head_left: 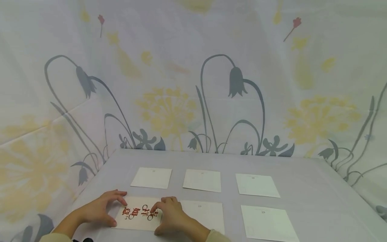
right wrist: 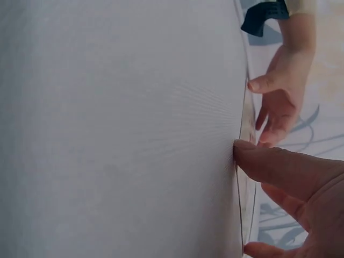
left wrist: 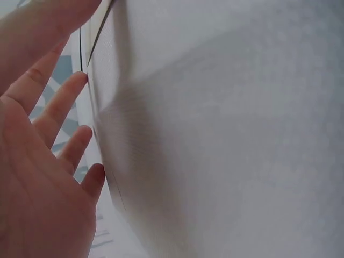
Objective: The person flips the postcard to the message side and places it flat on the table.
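Note:
A white card (head_left: 138, 222) with red Chinese characters and dark ring shapes lies flat at the front left of the table. At its left end, my left hand (head_left: 101, 208) touches the edge, thumb near the close corner and fingers toward the far one. Those fingers look spread and fairly straight in the left wrist view (left wrist: 43, 183). Across the card's right end, my right hand (head_left: 173, 216) holds it, the index finger bent over the printed face and the thumb at the near edge. In the right wrist view the right thumb (right wrist: 274, 164) meets the card's edge.
White cards lie in two rows: a far-left card (head_left: 151, 178), far-middle card (head_left: 202, 180), far-right card (head_left: 257, 185), near-middle card (head_left: 208, 215) beside my right hand, and near-right card (head_left: 267, 223). A floral curtain (head_left: 193, 84) rises behind the grey-white table (head_left: 314, 191).

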Available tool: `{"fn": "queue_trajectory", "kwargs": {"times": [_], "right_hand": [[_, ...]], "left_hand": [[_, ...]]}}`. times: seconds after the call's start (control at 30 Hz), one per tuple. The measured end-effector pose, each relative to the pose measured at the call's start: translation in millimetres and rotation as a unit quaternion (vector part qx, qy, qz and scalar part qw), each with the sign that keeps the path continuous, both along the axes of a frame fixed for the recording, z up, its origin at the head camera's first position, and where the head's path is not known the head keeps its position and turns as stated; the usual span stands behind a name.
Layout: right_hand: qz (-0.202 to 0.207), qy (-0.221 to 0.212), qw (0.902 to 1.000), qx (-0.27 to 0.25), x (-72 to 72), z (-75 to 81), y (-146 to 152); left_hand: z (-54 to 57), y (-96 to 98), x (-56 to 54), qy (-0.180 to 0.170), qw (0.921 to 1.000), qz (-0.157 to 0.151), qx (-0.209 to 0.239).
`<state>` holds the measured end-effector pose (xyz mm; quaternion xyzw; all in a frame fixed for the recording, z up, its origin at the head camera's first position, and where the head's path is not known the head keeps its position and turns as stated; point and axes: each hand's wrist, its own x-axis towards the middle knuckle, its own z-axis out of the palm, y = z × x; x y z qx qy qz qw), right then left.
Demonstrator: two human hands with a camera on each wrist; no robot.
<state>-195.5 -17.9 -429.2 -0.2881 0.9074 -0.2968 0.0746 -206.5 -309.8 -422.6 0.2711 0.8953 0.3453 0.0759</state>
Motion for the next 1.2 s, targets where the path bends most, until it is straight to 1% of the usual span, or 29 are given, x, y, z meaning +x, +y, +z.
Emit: {"fn": "queue_trajectory", "kwargs": {"times": [0.1,0.13,0.23,0.33,0.47,0.53,0.7,0.77,0.8,0.9,1.0,1.03,1.13,1.2], "right_hand": [[-0.006,0.004,0.9997,0.024,-0.4,-2.5,-2.5],[-0.008,0.004,0.9996,0.028,-0.5,-2.5,-3.0],[-0.009,0.003,0.9993,0.035,-1.0,-1.9,-3.4],[-0.006,0.004,0.9995,0.031,-1.1,-1.3,-2.6],[-0.005,-0.001,0.9999,0.009,-1.9,-0.7,-0.7],[-0.008,0.002,1.0,-0.001,-2.7,-0.3,0.1],[-0.021,0.011,0.9993,-0.029,-6.1,0.2,0.3],[-0.028,0.002,0.9982,-0.054,-7.3,0.4,-0.1],[-0.032,-0.009,0.9966,-0.075,-7.7,0.6,-0.5],[-0.043,-0.044,0.9881,-0.141,-8.3,0.9,-1.1],[-0.055,-0.07,0.9773,-0.192,-8.2,0.9,-2.0],[-0.058,-0.072,0.9759,-0.198,-8.1,1.0,-2.4],[-0.066,-0.078,0.9721,-0.211,-8.6,1.8,-4.0],[-0.072,-0.081,0.9691,-0.222,-9.5,2.8,-4.8]], "left_hand": [[-1.3,-0.6,0.9,0.016,0.9997,-0.001,-0.016],[-1.6,-0.7,1.0,0.027,0.9994,-0.002,-0.022],[-1.3,-0.6,0.8,0.043,0.9985,-0.006,-0.033],[-0.2,-0.3,-0.2,0.047,0.9978,-0.009,-0.045],[1.2,0.6,-2.3,0.046,0.9969,-0.013,-0.063],[2.0,1.0,-2.4,0.035,0.9971,-0.007,-0.067],[3.0,1.3,-1.5,0.012,0.9984,-0.004,-0.054],[2.7,1.2,-1.9,0.012,0.9988,-0.011,-0.046],[2.5,1.1,-2.2,0.016,0.9987,-0.012,-0.046],[2.6,1.4,-2.9,0.026,0.9985,-0.011,-0.047],[2.7,1.8,-3.2,0.031,0.999,-0.016,-0.026],[2.8,2.1,-3.1,0.024,0.9995,-0.017,-0.013],[3.3,3.2,-2.5,-0.016,0.999,-0.018,0.036],[3.9,3.9,-2.0,-0.041,0.9975,-0.005,0.058]]}}
